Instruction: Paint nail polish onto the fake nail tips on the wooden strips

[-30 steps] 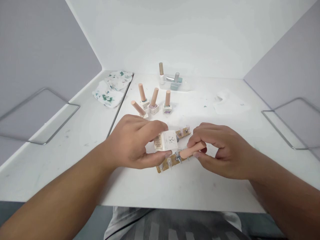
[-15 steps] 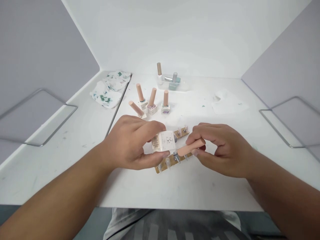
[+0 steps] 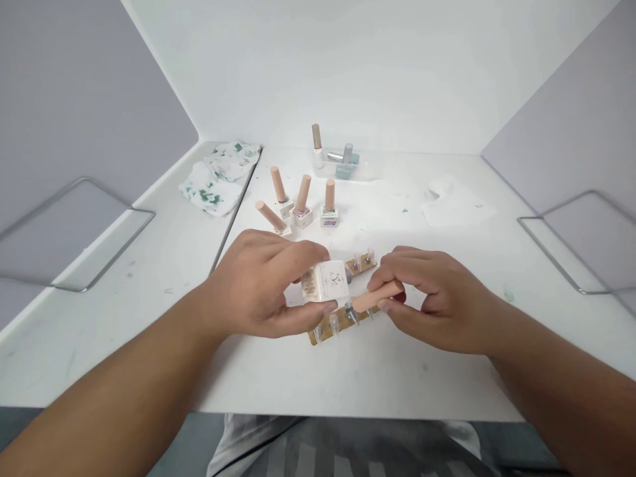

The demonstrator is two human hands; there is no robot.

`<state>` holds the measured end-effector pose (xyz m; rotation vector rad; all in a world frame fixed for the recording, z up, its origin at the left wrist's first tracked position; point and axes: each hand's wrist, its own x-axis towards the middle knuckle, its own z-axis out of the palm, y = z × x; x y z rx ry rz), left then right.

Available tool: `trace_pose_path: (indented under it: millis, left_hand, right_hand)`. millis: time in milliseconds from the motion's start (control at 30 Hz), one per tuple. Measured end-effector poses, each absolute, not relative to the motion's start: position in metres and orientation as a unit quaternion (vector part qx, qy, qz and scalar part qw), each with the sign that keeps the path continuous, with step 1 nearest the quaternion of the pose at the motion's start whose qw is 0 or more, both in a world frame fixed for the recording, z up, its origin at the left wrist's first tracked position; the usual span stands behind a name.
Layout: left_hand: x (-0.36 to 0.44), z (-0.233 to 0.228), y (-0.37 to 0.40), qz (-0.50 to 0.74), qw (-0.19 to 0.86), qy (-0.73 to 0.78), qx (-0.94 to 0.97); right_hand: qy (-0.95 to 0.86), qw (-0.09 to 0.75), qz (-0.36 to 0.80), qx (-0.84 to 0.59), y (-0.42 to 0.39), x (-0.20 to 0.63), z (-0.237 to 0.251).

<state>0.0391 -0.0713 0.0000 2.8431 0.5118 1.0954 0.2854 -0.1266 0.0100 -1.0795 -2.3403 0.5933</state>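
The left hand [image 3: 263, 285] grips a white square bottle [image 3: 326, 281] tipped on its side. The right hand [image 3: 427, 298] pinches the bottle's peach cap [image 3: 377, 296]. Just under the bottle lies a brown strip [image 3: 342, 318] of nail tips on the table [image 3: 377, 371]. Beyond the bottle stand four peach-capped bottles [image 3: 303, 202]; far beyond, a tray [image 3: 342, 165].

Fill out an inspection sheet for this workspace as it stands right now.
Surface: white tabletop, scuffed and lightly stained.
Job's things: square white polish bottle in left hand; its long peach cap pinched by right hand; brown strip of clear nail tips beneath.
Clutter: four peach-capped bottles; green-stained tissues; clear tray of bottles; white wipe.
Hands: both closed on bottle parts.
Cables: nothing seen.
Surroundings: white back wall, grey side panels, wire frames.
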Motion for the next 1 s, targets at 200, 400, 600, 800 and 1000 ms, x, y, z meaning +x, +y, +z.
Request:
trace_pose_path:
  millis: [200,400,600,800,1000]
  left_hand:
    - [0.038,0.001,-0.072,0.345,0.022,0.166,0.923]
    - [0.039,0.001,-0.071,0.342,0.027,0.167,0.924]
    - [0.038,0.001,-0.071,0.348,0.022,0.166,0.923]
    - [0.038,0.0,-0.071,0.35,0.021,0.17,0.921]
    - [0.04,0.003,-0.071,0.357,0.02,0.157,0.921]
  right_hand:
    - [-0.859,0.247,0.219,-0.391,-0.128,0.286,0.009]
    - [-0.853,0.256,0.23,-0.391,-0.128,0.289,0.007]
    - [-0.855,0.256,0.247,-0.378,-0.127,0.293,0.005]
    - [-0.852,0.257,0.261,-0.374,-0.126,0.298,0.002]
    - [-0.836,0.29,0.247,-0.395,-0.124,0.299,0.002]
